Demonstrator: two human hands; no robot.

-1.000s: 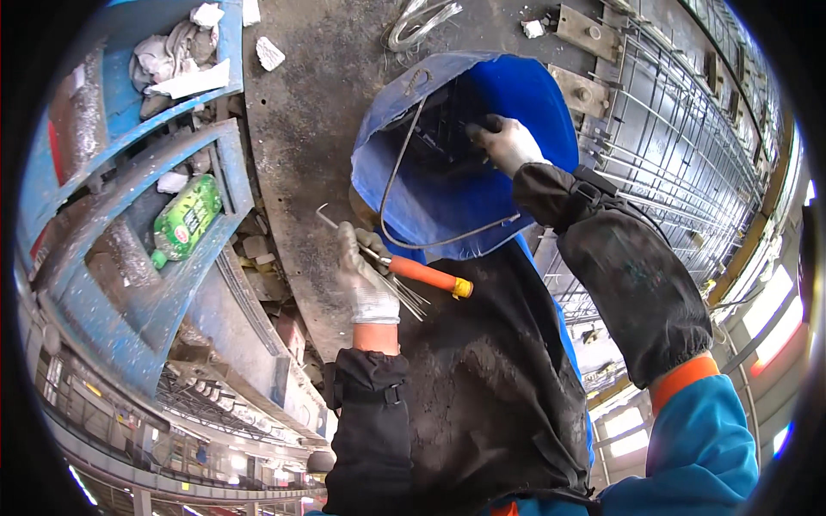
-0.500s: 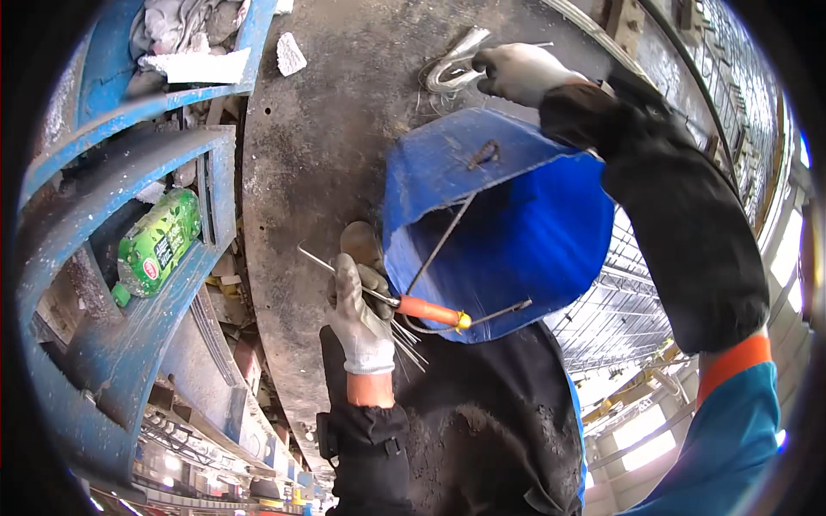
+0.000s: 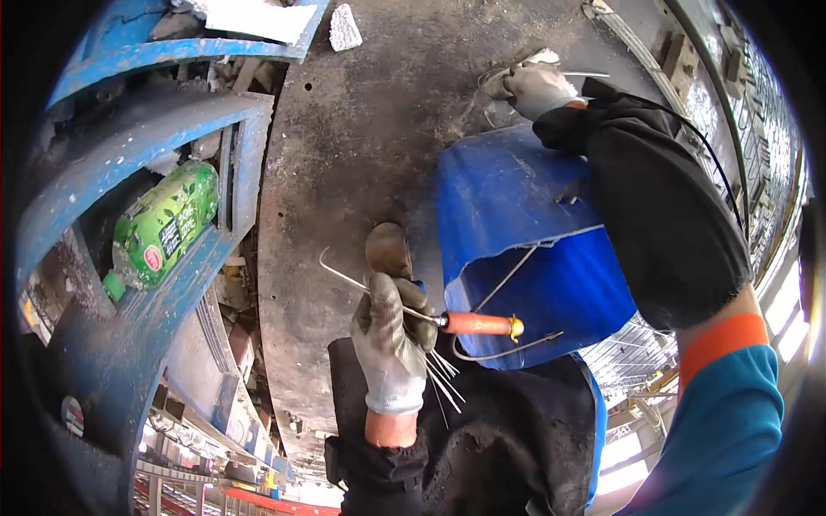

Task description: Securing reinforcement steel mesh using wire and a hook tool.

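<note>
My left hand (image 3: 391, 340), in a white and grey glove, is closed round a wire-tying hook (image 3: 479, 323) with an orange handle and a bent metal shaft. Several thin cut wires (image 3: 445, 378) stick out below the same hand. Farther off to the right, my gloved right hand (image 3: 538, 89) has its fingers closed on a bundle of pale wire (image 3: 496, 84) lying on the dark metal surface. Between the hands is a blue plastic bucket (image 3: 516, 189) with a rough-cut rim and a thin cord across its mouth. My right forearm passes over its far side.
A blue steel frame (image 3: 172, 112) with rubble in its gaps runs along the left. It holds a green bottle (image 3: 168, 225). A white foam chunk (image 3: 345, 27) lies at the far edge. Metal bars and a dark cable (image 3: 723, 86) run along the right.
My right hand has gone from the edge of the wire bundle to closing over it. The whole view has shifted, so things sit farther right. My left hand keeps the hook.
</note>
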